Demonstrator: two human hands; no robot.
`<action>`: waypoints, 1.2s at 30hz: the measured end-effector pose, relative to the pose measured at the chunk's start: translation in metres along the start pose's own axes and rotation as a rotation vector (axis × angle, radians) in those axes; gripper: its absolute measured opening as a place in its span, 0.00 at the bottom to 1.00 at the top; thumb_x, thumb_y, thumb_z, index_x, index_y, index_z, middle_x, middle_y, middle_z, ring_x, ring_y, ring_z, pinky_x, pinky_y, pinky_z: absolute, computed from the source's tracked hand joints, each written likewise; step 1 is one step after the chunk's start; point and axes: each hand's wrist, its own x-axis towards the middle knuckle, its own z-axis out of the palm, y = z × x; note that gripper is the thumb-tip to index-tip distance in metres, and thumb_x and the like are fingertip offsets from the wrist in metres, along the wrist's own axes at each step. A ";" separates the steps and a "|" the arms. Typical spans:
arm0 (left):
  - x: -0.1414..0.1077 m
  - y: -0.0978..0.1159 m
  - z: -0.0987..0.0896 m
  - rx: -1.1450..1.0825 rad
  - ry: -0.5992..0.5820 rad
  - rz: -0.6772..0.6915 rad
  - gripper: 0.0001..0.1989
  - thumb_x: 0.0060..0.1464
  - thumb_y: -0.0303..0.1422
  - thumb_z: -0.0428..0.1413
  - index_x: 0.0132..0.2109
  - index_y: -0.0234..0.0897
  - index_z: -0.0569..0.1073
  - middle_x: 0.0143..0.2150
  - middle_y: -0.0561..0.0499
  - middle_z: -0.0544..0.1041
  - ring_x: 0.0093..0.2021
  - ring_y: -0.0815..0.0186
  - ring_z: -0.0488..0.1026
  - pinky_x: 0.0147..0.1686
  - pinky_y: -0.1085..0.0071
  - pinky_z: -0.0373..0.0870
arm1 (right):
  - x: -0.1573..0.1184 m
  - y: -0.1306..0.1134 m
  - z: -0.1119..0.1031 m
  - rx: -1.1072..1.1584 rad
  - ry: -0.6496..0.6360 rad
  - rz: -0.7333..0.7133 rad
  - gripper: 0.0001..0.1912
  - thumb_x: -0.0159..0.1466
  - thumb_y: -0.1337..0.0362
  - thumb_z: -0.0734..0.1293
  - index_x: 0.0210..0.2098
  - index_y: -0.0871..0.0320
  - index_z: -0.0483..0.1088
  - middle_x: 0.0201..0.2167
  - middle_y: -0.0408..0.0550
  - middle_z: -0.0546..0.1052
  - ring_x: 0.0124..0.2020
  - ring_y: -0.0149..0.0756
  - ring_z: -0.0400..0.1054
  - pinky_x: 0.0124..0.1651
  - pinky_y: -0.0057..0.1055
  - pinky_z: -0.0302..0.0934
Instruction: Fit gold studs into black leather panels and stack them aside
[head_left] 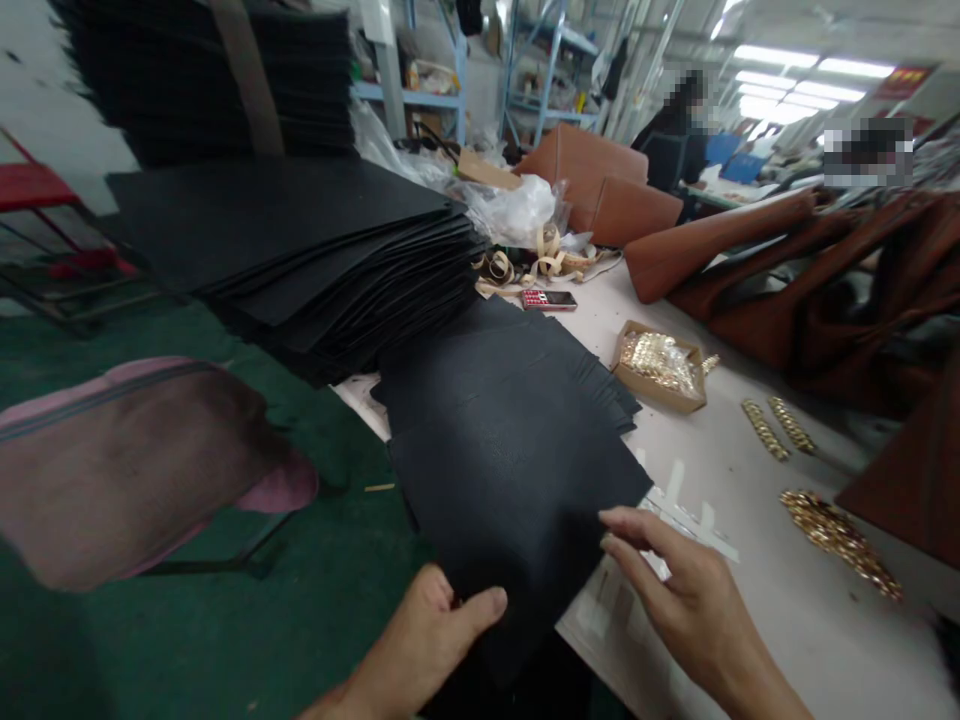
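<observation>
A black flat sheet (517, 470), leather-like in look, lies tilted over the table's near edge, on top of other black sheets (495, 340). My left hand (431, 635) grips its near left edge, thumb on top and fingers underneath. Beside the sheet's right edge is my right hand (667, 580), thumb and forefinger apart at the rim; whether they touch it I cannot tell. Behind, to the left, rises a tall stack of black sheets (300, 220).
A box of gold chain pieces (660, 365), loose gold chains (836, 540) and a phone (550, 299) are on the pale table (750, 620). Brown leather bags (787, 270) line the right. A draped chair (150, 460) stands left. Another person (675, 140) is farther back.
</observation>
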 end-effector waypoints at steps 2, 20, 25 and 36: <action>-0.011 0.002 0.007 0.070 -0.139 -0.009 0.10 0.52 0.36 0.63 0.42 0.38 0.77 0.38 0.49 0.77 0.38 0.61 0.72 0.48 0.62 0.69 | -0.002 -0.008 0.003 0.084 -0.009 0.097 0.10 0.67 0.56 0.65 0.44 0.52 0.74 0.37 0.45 0.79 0.39 0.38 0.73 0.42 0.31 0.66; 0.017 0.018 0.037 0.017 -0.061 -0.307 0.21 0.48 0.49 0.62 0.39 0.36 0.75 0.19 0.58 0.67 0.14 0.76 0.54 0.11 0.80 0.44 | -0.006 -0.012 0.024 0.666 -0.169 0.582 0.13 0.58 0.55 0.71 0.33 0.60 0.74 0.21 0.40 0.72 0.21 0.28 0.68 0.25 0.24 0.66; 0.018 0.008 0.034 -0.035 -0.064 -0.320 0.22 0.46 0.50 0.63 0.40 0.37 0.75 0.20 0.58 0.67 0.15 0.75 0.57 0.14 0.80 0.50 | -0.001 -0.015 0.023 0.606 -0.221 0.572 0.10 0.60 0.57 0.68 0.33 0.58 0.73 0.17 0.37 0.68 0.17 0.26 0.64 0.21 0.22 0.61; 0.010 0.019 0.034 0.044 -0.173 -0.170 0.21 0.56 0.47 0.60 0.52 0.44 0.77 0.47 0.51 0.80 0.45 0.58 0.76 0.45 0.68 0.74 | 0.000 -0.015 0.023 0.603 -0.108 0.543 0.11 0.58 0.59 0.72 0.32 0.56 0.67 0.22 0.37 0.69 0.20 0.26 0.64 0.23 0.23 0.61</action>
